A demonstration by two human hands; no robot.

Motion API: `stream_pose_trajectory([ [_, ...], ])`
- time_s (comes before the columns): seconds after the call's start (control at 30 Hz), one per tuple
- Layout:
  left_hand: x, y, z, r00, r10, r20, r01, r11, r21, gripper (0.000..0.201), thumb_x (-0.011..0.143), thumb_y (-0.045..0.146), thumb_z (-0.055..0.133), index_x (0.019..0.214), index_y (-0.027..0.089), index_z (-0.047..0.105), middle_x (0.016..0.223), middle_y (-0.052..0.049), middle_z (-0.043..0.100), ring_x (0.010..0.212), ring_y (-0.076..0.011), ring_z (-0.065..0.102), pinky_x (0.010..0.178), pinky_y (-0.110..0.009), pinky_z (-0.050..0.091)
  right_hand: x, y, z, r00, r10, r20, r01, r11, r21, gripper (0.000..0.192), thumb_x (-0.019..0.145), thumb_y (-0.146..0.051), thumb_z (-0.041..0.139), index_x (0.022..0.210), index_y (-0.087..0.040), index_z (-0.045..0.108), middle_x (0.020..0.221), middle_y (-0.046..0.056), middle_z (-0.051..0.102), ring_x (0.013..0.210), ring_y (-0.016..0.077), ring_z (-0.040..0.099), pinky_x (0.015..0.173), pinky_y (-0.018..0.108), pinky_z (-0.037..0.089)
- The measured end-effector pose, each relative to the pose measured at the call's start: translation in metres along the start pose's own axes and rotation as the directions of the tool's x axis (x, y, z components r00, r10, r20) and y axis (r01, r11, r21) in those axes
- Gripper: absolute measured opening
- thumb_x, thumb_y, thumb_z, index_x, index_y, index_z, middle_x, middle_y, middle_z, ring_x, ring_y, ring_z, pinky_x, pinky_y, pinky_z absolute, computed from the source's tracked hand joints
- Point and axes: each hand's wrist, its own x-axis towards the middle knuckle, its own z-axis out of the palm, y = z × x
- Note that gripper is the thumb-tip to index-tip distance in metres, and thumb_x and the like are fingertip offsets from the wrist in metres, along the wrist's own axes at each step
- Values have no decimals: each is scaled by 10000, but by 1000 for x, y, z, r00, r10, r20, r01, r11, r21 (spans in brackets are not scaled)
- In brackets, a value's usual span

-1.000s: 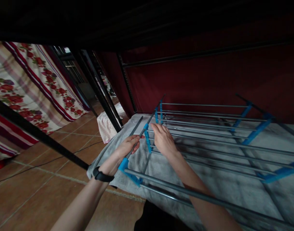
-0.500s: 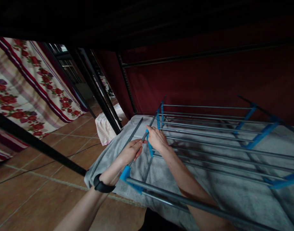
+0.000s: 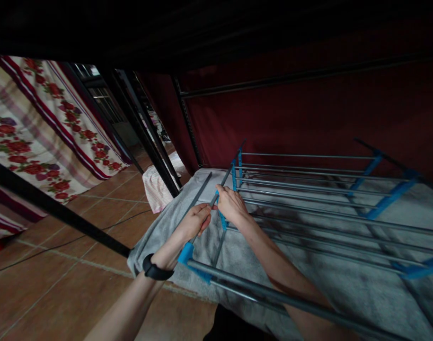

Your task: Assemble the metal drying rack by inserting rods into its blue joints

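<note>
Head view: a folding drying rack of grey metal rods and blue plastic connectors lies across a grey blanket on the lower bed of a bunk, and everything below is placed relative to that rack. At its left end, the left hand is closed around the thin side rod, with a black wristband on that wrist. Just to the right, the right hand is curled over the same rod where a blue connector meets it, fingers wrapped down around the joint.

The two hands sit almost touching, so a finger could be pinched if the joint snaps or folds suddenly. The rack rests on soft bedding, so it may tilt or slide toward the tiled floor left of the rack if pushed hard. The plastic connector could crack under a twist, I judge.

No container shows. The rack's rods carry nothing. Far left of the rack hangs a floral curtain; behind it, a dark red cloth.
</note>
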Motion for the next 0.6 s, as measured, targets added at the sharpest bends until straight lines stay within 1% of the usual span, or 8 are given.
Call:
stream_pose_trajectory([
  [0.13, -1, 0, 0, 1000, 15, -6, -15, 1000, 16, 422, 828, 519, 563, 963, 127, 642, 402, 83, 397, 306, -73, 268, 369, -231, 179, -1, -1, -1, 1000, -12, -13, 12, 1000, -18, 492, 969, -226, 450, 1458, -176, 419, 1235, 125, 666, 1077, 225, 670, 884, 311, 485],
  [0.2, -1, 1, -1, 1000, 16, 3, -16, 1000, 22, 430, 825, 518, 561, 978, 125, 645, 408, 82, 401, 313, -76, 273, 371, -230, 191, -4, -2, -1, 999, -25, -20, 24, 999, -38, 501, 978, -212, 413, 1477, -168, 403, 1227, 135, 666, 1074, 226, 668, 911, 331, 487],
  [0.27, -2, 2, -2, 1000, 13, 21, -13, 1000, 27, 434, 820, 523, 570, 975, 125, 650, 416, 77, 411, 318, -78, 283, 372, -228, 203, -11, -1, -1, 996, -67, -50, 64, 996, -67, 523, 978, -190, 395, 1500, -161, 381, 1271, 154, 642, 1140, 227, 637, 1013, 369, 450],
  [0.33, -3, 4, -3, 999, -2, 41, 2, 1000, 8, 434, 813, 524, 590, 977, 128, 655, 432, 70, 430, 326, -77, 298, 372, -225, 212, -25, 1, 1, 986, -128, -111, 119, 989, -85, 546, 969, -157, 389, 1515, -154, 369, 1395, 170, 563, 1283, 229, 544, 1136, 409, 353],
  [0.4, -4, 5, -5, 998, -26, 56, 28, 999, -30, 433, 800, 521, 620, 988, 133, 660, 454, 63, 452, 337, -76, 321, 372, -218, 219, -46, 8, 6, 965, -184, -186, 176, 983, -60, 557, 956, -117, 369, 1512, -146, 380, 1513, 155, 456, 1406, 224, 410, 1204, 424, 265],
  [0.47, -4, 6, -6, 997, -62, 56, 64, 997, -51, 451, 774, 525, 660, 1000, 135, 664, 473, 57, 474, 352, -78, 355, 372, -209, 241, -75, 19, 14, 944, -222, -242, 232, 973, 13, 559, 941, -87, 342, 1495, -135, 406, 1553, 129, 413, 1453, 206, 329, 1224, 416, 252],
  [0.53, -6, 7, -8, 995, -101, 26, 102, 993, -55, 493, 737, 545, 704, 1002, 131, 667, 495, 46, 507, 379, -88, 408, 379, -202, 290, -110, 36, 26, 936, -230, -267, 270, 955, 124, 563, 921, -76, 348, 1473, -142, 436, 1543, 114, 431, 1447, 183, 336, 1218, 403, 286],
  [0.6, -12, 7, -11, 992, -115, -53, 111, 991, -80, 533, 703, 558, 743, 1001, 122, 674, 551, 16, 571, 436, -111, 489, 405, -205, 362, -151, 56, 42, 946, -129, -297, 212, 940, 267, 569, 866, -64, 391, 1417, -147, 503, 1493, 113, 491, 1399, 186, 417, 1178, 394, 363],
])
